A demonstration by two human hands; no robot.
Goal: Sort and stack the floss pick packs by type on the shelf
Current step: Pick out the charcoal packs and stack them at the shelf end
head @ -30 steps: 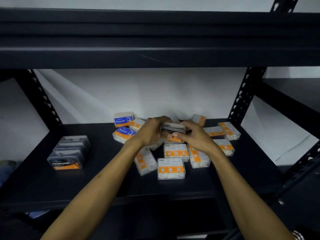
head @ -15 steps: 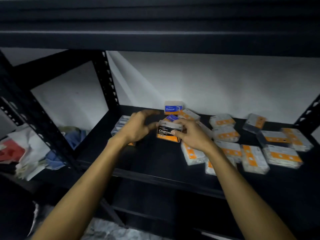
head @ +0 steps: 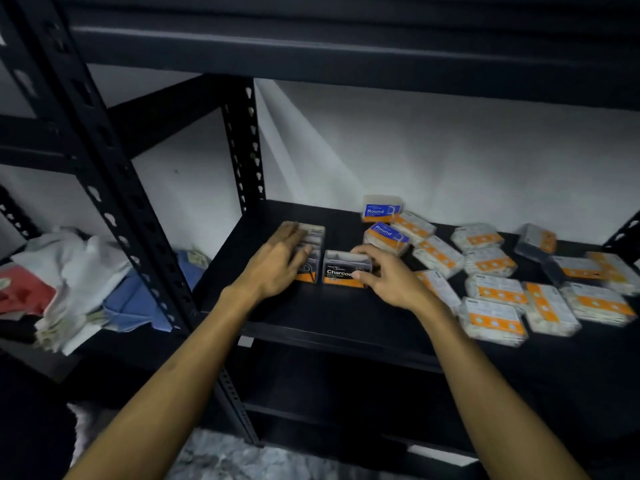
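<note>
A dark Charcoal floss pick pack stands on the black shelf, and my right hand grips it by its right end, thumb on the front. Just left of it is a row of Charcoal packs; my left hand lies flat on top of them with fingers straight. Two blue Round packs sit behind. Several white packs with orange labels lie scattered across the right half of the shelf.
A perforated black upright post stands left of the shelf, another at the back corner. A pile of folded cloths lies on the neighbouring shelf to the left. The upper shelf beam hangs overhead.
My right hand carried the Charcoal pack left and set it down beside the Charcoal row. My left hand went from near the pack to lying on that row. The view swung left.
</note>
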